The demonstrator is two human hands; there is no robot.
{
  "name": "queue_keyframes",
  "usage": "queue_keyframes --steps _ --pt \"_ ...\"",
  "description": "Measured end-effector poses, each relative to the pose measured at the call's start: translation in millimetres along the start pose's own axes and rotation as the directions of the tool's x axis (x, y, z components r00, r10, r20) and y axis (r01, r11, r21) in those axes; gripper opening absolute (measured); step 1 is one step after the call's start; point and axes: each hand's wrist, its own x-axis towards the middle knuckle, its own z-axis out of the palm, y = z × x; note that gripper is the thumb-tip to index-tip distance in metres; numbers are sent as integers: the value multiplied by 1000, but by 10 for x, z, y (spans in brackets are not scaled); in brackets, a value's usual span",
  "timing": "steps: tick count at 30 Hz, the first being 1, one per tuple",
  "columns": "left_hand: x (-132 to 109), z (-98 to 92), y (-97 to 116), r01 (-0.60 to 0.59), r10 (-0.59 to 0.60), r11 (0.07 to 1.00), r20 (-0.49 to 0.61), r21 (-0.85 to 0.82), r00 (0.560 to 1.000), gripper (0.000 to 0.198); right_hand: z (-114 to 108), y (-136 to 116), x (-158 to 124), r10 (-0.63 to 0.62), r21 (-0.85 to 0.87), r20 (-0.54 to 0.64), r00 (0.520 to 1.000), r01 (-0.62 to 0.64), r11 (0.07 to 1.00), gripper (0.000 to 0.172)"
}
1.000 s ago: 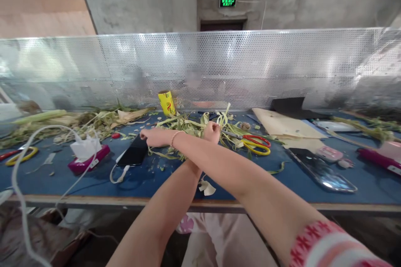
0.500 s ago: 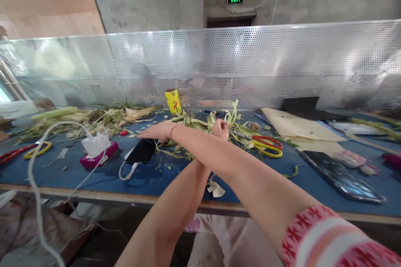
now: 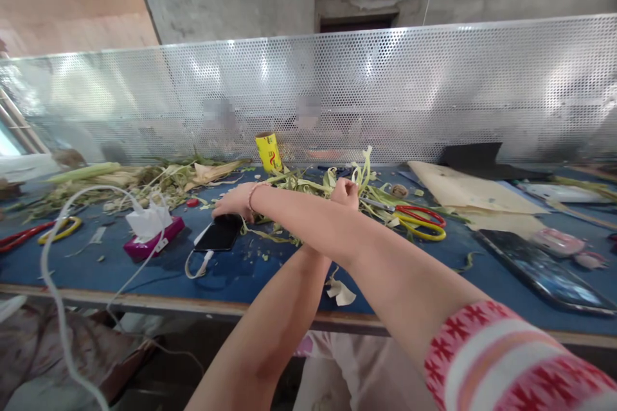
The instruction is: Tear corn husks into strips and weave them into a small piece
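Arms crossed. Right hand [image 3: 234,203] lies flat, open and empty at the far end of the phone [image 3: 219,235], whose length points at it. Left hand [image 3: 345,192] is right of the phone, fisted among leaf strips [image 3: 299,183].

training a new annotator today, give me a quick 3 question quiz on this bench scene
1. True or false: the left hand is a closed fist among the husk strips.
2. The right hand is nearest to: A pink tissue pack, B black phone, C cardboard sheet.
3. Fill in: the scissors have red and ___ handles.
Key: 1 true; 2 B; 3 yellow.
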Motion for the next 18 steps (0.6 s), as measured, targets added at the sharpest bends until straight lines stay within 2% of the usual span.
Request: queue_keyframes --steps 3,8,10,12,14,16,18 --pt "14 4 -21 -10 10 1000 1 -28 1000 11 -22 -11 -18 -21 -27 60 998 23 999 82" --pt "91 39 -141 13 -13 1000 5 -3 1000 9 10 -14 -145 63 4 19 998 -63 998 90" --pt "117 47 -194 3 -3 1000 -5 14 1000 8 20 -43 -231 27 30 -56 998 -26 999 76" --pt "130 42 -224 -18 19 1000 -10 25 1000 9 28 -84 -312 -53 68 -164 985 65 996 60" --pt "129 26 -220 -37 37 999 -11 28 999 9 44 -118 -376 -80 93 -193 978 99 991 54" --pt "120 4 -194 -35 36 999 -20 30 999 10 70 -128 -433 17 105 -126 992 -4 994 53" --pt "109 -18 -165 -20 21 999 -27 28 999 10 94 -109 -511 220 93 -60 974 -214 972 47"
